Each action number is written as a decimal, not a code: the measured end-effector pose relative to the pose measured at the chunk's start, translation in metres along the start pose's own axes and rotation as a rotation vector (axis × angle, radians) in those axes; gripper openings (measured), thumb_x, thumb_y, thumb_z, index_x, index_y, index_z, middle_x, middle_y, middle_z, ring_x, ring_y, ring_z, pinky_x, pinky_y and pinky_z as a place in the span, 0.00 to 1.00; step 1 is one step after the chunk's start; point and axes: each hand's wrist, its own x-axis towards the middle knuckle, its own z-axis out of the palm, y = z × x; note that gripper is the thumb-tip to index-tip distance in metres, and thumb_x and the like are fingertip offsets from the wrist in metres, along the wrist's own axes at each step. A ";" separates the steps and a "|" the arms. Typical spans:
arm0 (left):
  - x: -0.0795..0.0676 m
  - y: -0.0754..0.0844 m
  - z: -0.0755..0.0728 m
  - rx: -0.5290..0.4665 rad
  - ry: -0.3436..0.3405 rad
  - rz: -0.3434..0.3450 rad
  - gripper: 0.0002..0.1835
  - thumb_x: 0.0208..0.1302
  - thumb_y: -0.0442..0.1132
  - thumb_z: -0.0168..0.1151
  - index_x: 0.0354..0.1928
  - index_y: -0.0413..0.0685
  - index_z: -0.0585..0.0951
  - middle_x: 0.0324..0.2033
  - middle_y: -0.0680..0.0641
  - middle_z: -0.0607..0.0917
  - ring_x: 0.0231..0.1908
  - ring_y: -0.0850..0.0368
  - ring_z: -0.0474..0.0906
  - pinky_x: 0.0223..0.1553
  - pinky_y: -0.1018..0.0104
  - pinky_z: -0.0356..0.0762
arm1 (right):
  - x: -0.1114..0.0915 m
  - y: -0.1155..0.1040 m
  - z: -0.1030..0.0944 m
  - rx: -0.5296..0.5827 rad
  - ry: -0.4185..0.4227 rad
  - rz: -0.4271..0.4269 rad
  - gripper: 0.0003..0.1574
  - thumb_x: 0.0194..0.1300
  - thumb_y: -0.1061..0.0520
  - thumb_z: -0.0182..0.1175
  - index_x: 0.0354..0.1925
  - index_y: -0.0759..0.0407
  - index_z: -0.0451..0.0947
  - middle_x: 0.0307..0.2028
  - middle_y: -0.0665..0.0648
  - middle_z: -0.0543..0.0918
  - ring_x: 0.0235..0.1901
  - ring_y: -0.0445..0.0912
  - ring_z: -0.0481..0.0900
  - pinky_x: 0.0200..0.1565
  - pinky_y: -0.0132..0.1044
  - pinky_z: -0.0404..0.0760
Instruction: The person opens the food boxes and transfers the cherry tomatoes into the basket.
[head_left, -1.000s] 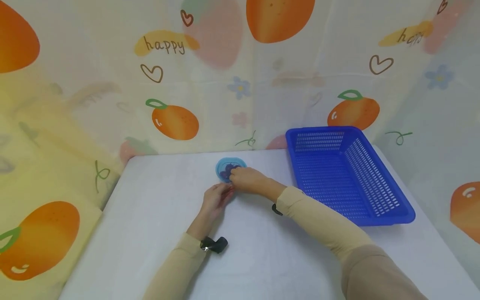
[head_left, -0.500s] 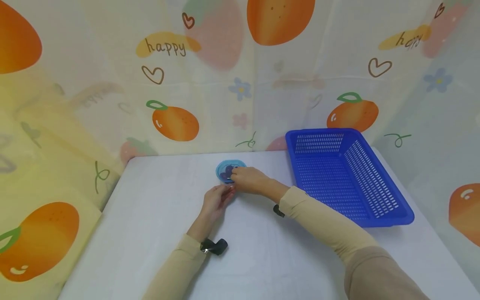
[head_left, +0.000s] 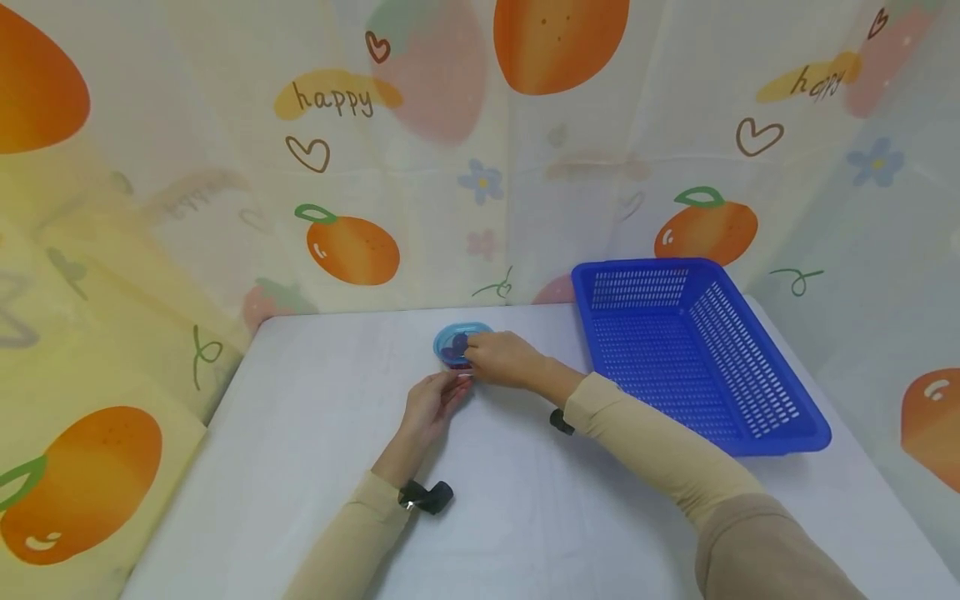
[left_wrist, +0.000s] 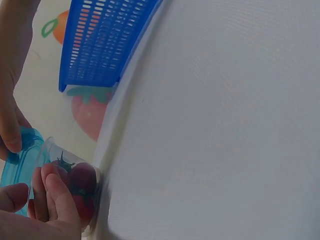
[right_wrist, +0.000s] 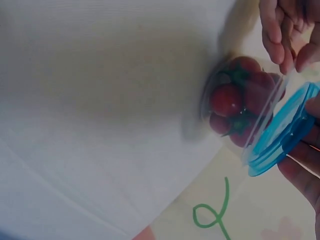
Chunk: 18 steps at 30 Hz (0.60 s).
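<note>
A clear plastic container (right_wrist: 216, 80) of red cherry tomatoes (right_wrist: 226, 100) with green stems stands near the back edge of the white table. Its blue translucent lid (right_wrist: 285, 131) is tilted up, apart from the rim on the side near my left hand. My right hand (head_left: 501, 360) grips this lid, fingers beneath and thumb on top. My left hand (head_left: 429, 407) pinches the container's rim, its fingers (left_wrist: 62, 192) against the clear wall and its thumb on the lid side. In the head view, the lid and my hands hide most of the container.
A blue perforated basket (head_left: 738, 443) stands on the right of the white table (head_left: 300, 467), beyond my right forearm. Behind the table hangs a fruit-patterned cloth (head_left: 431, 242). A black camera strap (head_left: 427, 497) is on my left wrist.
The lid has tilted further up from the container, and some red now shows beneath it. My right hand has shifted slightly to the right; my left hand stays almost still.
</note>
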 end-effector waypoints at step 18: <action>0.000 0.002 -0.004 0.058 0.000 0.013 0.10 0.70 0.34 0.53 0.49 0.36 0.73 0.32 0.48 0.87 0.39 0.57 0.86 0.51 0.65 0.82 | -0.003 0.021 -0.015 0.125 0.261 -0.021 0.06 0.62 0.62 0.61 0.36 0.59 0.85 0.29 0.53 0.80 0.28 0.45 0.76 0.35 0.35 0.79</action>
